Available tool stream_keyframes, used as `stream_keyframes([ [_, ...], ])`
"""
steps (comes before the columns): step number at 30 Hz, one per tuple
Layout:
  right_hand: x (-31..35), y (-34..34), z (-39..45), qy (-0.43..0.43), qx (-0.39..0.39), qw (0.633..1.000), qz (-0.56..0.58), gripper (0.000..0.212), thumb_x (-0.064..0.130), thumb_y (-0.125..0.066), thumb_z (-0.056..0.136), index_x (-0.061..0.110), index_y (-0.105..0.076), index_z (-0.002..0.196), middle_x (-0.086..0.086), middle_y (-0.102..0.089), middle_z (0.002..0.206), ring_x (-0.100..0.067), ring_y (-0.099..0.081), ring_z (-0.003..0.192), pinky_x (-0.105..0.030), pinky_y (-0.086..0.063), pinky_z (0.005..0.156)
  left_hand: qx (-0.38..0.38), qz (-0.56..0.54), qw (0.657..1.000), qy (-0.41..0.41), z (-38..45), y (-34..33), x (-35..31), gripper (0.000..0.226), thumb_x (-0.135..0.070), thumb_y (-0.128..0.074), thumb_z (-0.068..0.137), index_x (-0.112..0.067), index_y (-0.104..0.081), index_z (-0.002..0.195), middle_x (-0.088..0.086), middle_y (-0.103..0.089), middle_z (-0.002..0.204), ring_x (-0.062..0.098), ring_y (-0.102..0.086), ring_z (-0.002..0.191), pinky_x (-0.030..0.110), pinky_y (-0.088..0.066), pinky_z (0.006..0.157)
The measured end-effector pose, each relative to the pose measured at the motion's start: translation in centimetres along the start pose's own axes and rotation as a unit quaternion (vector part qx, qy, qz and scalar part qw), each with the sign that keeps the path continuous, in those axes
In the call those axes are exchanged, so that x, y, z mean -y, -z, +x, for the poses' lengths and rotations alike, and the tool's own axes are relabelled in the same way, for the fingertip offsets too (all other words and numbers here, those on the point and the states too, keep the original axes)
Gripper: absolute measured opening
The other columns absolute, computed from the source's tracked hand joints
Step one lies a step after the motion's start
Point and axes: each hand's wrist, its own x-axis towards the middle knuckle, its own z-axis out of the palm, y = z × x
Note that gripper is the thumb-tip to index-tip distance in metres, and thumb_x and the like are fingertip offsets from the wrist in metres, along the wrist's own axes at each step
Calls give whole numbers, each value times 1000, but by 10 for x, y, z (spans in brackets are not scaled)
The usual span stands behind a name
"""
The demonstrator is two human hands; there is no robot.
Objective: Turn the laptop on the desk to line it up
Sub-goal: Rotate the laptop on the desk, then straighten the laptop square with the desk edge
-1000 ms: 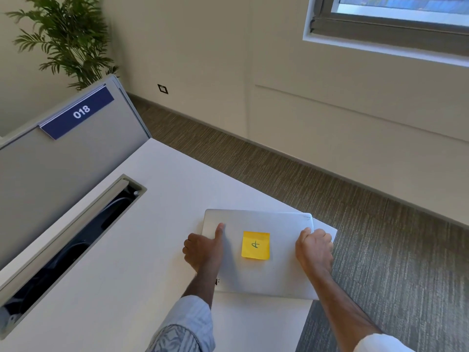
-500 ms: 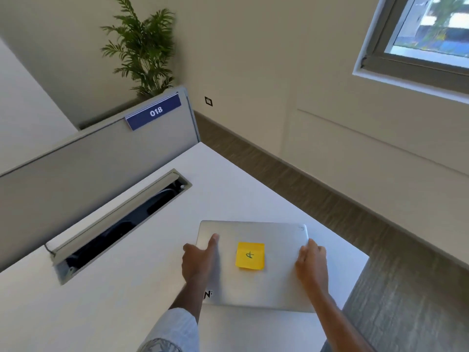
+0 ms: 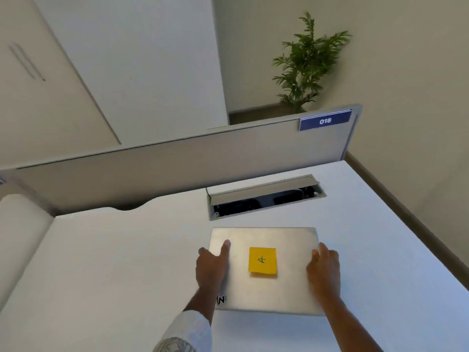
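A closed silver laptop [image 3: 284,240] lies flat on the white desk [image 3: 114,262], with a yellow sticky note [image 3: 262,261] on its lid. My left hand [image 3: 212,266] grips the laptop's left edge, thumb on the lid. On the opposite edge my right hand [image 3: 324,271] holds the laptop, fingers wrapped over the side. The laptop's far edge runs nearly parallel to the cable slot behind it.
An open cable slot [image 3: 264,199] is sunk in the desk just behind the laptop. A grey partition [image 3: 203,158] with a blue "018" label [image 3: 325,120] stands along the desk's back. The desk's right edge [image 3: 411,232] drops to the floor. A plant [image 3: 307,62] stands beyond the partition.
The laptop has been turned with both hands still on its sides, away from the desk's right corner, and now sits squarer to the cable slot. My view has swung left.
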Motion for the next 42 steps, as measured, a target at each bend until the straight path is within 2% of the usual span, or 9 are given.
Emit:
stream_keyframes([
  [6,74,-71,-22,60,72,996,-1,27,17,-39,102,5,-55,121,-18,-51,118,-38,-55,109,-45,-47,87,-70,-27,996,51,37,81,53,84,-74,-56,81,-2,-46,124,18,-63,123,37,-62,112,39,-47,81],
  [13,107,-119,-47,93,114,989,-29,24,19,-39,103,7,-53,118,-15,-51,118,-35,-57,108,-45,-51,86,-99,-44,990,93,60,117,101,85,-74,-57,81,-2,-45,124,18,-63,124,37,-62,112,39,-46,79],
  [20,109,-141,-46,106,139,980,-92,25,19,-38,103,5,-49,120,-16,-48,120,-35,-55,109,-48,-51,86,-106,-33,990,86,81,113,120,81,-70,-57,83,0,-45,123,19,-61,124,38,-61,112,37,-44,76],
  [25,97,-145,-41,99,150,976,-122,26,19,-39,103,3,-49,121,-18,-47,123,-36,-55,113,-46,-49,88,-85,2,994,63,89,100,125,61,-52,-49,97,3,-47,124,22,-55,131,40,-56,119,44,-47,92],
  [29,92,-148,-34,91,157,976,-121,23,16,-42,103,1,-49,119,-19,-47,121,-37,-54,112,-47,-49,89,-76,26,994,68,92,92,122,50,-41,-48,99,2,-49,125,22,-55,130,40,-55,119,46,-46,95],
  [33,86,-150,-28,88,160,974,-132,25,18,-42,103,1,-49,120,-19,-47,122,-36,-55,111,-45,-49,88,-71,56,994,64,95,89,117,45,-40,-46,101,0,-53,119,21,-57,127,39,-58,116,44,-45,94],
  [42,76,-160,-27,66,172,973,-138,27,21,-45,102,1,-51,119,-19,-50,123,-37,-57,113,-51,-51,92,-72,128,987,59,102,83,123,48,-41,-44,102,2,-51,122,21,-56,125,39,-59,114,47,-47,93],
])
